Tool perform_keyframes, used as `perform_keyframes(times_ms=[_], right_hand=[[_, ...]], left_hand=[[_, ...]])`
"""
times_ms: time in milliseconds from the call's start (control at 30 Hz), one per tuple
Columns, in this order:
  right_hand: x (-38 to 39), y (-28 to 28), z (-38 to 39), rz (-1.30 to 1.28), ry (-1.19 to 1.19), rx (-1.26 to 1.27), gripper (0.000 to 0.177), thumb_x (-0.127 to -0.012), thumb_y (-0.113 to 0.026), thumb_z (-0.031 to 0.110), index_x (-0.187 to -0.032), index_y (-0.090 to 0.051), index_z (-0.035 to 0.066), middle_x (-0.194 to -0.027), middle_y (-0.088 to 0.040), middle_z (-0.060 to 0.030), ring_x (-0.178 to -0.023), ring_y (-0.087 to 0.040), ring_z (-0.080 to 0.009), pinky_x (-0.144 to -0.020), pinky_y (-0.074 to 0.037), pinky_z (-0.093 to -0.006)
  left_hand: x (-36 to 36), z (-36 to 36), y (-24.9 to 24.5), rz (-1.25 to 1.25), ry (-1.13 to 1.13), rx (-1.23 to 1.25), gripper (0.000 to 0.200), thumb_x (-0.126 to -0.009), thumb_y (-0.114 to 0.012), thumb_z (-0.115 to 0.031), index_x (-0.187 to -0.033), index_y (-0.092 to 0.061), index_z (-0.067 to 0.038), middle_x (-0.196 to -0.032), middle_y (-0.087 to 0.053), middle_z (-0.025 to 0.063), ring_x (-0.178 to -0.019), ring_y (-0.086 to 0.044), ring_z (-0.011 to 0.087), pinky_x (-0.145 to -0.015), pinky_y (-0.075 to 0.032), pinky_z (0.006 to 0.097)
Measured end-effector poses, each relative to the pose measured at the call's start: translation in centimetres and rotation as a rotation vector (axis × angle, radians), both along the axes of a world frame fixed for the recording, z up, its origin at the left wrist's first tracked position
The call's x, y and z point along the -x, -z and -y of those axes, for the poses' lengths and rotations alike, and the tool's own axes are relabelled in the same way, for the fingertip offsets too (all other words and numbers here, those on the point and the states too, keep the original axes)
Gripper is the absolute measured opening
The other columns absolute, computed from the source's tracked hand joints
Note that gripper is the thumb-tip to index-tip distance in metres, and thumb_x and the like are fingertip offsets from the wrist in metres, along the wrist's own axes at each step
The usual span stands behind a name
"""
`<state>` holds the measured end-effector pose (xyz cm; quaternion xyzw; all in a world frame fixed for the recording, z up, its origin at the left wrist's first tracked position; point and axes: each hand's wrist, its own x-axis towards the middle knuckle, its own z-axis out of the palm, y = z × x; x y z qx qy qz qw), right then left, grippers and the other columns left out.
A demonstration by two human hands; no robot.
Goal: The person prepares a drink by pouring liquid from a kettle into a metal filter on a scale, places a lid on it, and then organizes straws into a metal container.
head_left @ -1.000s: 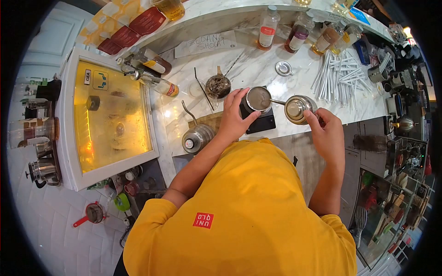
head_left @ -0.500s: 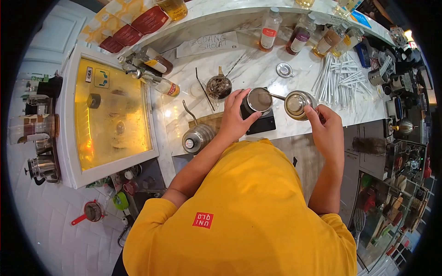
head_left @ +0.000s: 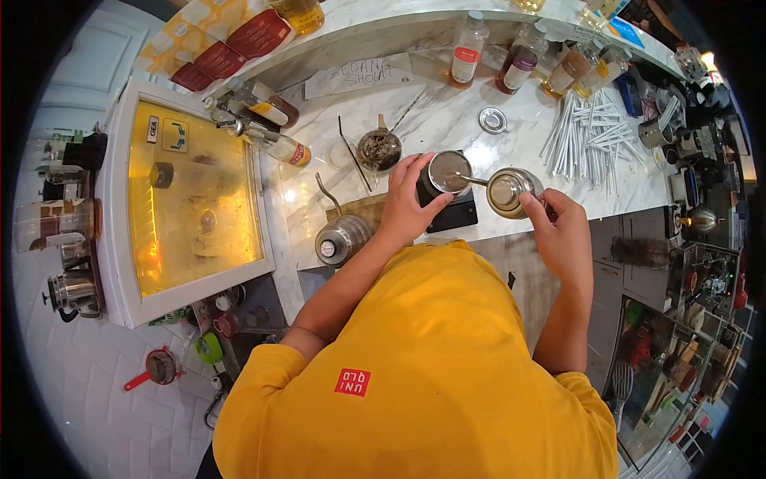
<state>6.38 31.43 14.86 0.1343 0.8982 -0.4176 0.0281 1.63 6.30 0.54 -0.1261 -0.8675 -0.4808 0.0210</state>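
Observation:
My left hand (head_left: 413, 199) curls round a round metal-rimmed strainer (head_left: 449, 172) with a greyish-brown inside, set over a dark vessel. Beneath it lies a flat black scale (head_left: 453, 217) at the counter's front edge. In my right hand (head_left: 560, 231) is a small metal gooseneck kettle (head_left: 512, 191), gripped by its handle on the right, thumb pressed at the lid. Its thin spout reaches left over the strainer's rim. Left of my left hand stands a second gooseneck kettle (head_left: 343, 239). A glass pot with dark leaves (head_left: 380, 150) sits beyond it.
A small metal lid (head_left: 493, 120) lies behind the kettle. White straws (head_left: 586, 140) are spread at the right, under several bottles such as one with a red label (head_left: 467, 52). A yellow-windowed case (head_left: 199, 199) borders the counter's left. A handwritten paper (head_left: 359, 76) lies at the back.
The kettle in my right hand has shifted slightly left and toward me, and its spout now extends over the strainer. My left hand stays in place.

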Motion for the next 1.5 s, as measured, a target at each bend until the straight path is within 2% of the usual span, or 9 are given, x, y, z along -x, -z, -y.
perform_keyframes(times_ms=[333, 633, 733, 933, 1033, 1233, 1500], right_hand=[[1.2, 0.0, 0.1, 0.043, 0.056, 0.044, 0.045, -0.099, -0.074, 0.035, -0.079, -0.063, -0.005, -0.060, -0.047, -0.0067, -0.058, -0.039, -0.0133, -0.054, -0.035, -0.0354], [0.3, -0.5, -0.5, 0.017, 0.015, -0.044, 0.043, -0.099, -0.074, 0.034, -0.081, -0.065, -0.004, -0.059, -0.050, -0.0053, -0.056, -0.040, -0.0125, -0.054, -0.036, -0.0342], [0.3, -1.5, 0.0, 0.091, 0.019, 0.017, 0.041, -0.099, -0.074, 0.033, -0.083, -0.067, -0.004, -0.059, -0.052, -0.0060, -0.057, -0.042, -0.0125, -0.054, -0.037, -0.0344], [0.9, -0.8, 0.5, 0.041, 0.004, 0.027, 0.042, -0.099, -0.074, 0.033, -0.082, -0.066, -0.005, -0.059, -0.051, -0.0052, -0.057, -0.043, -0.0123, -0.054, -0.037, -0.0340], [1.2, -1.1, 0.5, 0.062, 0.041, 0.072, 0.044, -0.099, -0.074, 0.034, -0.080, -0.063, -0.004, -0.060, -0.049, -0.0050, -0.058, -0.041, -0.0126, -0.055, -0.036, -0.0339], [1.1, -0.4, -0.8, 0.029, 0.054, 0.009, 0.046, -0.099, -0.074, 0.034, -0.078, -0.060, -0.005, -0.061, -0.045, -0.0057, -0.060, -0.037, -0.0130, -0.055, -0.034, -0.0347], [0.5, -0.6, -0.7, 0.069, 0.033, -0.007, 0.043, -0.099, -0.074, 0.034, -0.081, -0.064, -0.004, -0.060, -0.046, -0.0043, -0.059, -0.038, -0.0115, -0.055, -0.034, -0.0338]], left_hand=[[0.1, 0.0, 0.1, -0.016, 0.006, -0.010, 0.078, -0.083, -0.088, -0.026, -0.150, -0.052, -0.010, -0.150, -0.050, 0.0192, -0.142, -0.046, 0.0377, -0.119, -0.038, 0.0459], [0.2, 0.1, 0.1, -0.020, 0.009, -0.008, 0.078, -0.083, -0.088, -0.027, -0.150, -0.053, -0.010, -0.149, -0.050, 0.0196, -0.141, -0.047, 0.0380, -0.118, -0.039, 0.0462], [0.2, 0.0, 0.1, -0.012, 0.001, -0.019, 0.078, -0.082, -0.089, -0.028, -0.150, -0.054, -0.010, -0.149, -0.050, 0.0196, -0.141, -0.048, 0.0381, -0.118, -0.039, 0.0464], [0.1, 0.0, 0.2, -0.025, -0.008, 0.006, 0.078, -0.083, -0.089, -0.029, -0.149, -0.054, -0.011, -0.149, -0.051, 0.0193, -0.141, -0.048, 0.0378, -0.118, -0.039, 0.0460], [0.1, 0.0, 0.3, -0.026, -0.005, 0.004, 0.078, -0.083, -0.089, -0.030, -0.149, -0.054, -0.011, -0.149, -0.051, 0.0191, -0.141, -0.048, 0.0378, -0.118, -0.039, 0.0461], [0.1, 0.0, 0.1, -0.025, -0.001, -0.017, 0.077, -0.083, -0.089, -0.029, -0.149, -0.054, -0.010, -0.148, -0.051, 0.0189, -0.140, -0.048, 0.0379, -0.118, -0.039, 0.0461], [0.2, 0.0, 0.1, -0.014, 0.001, -0.008, 0.077, -0.083, -0.088, -0.028, -0.149, -0.053, -0.010, -0.149, -0.050, 0.0190, -0.141, -0.047, 0.0377, -0.118, -0.039, 0.0460]])
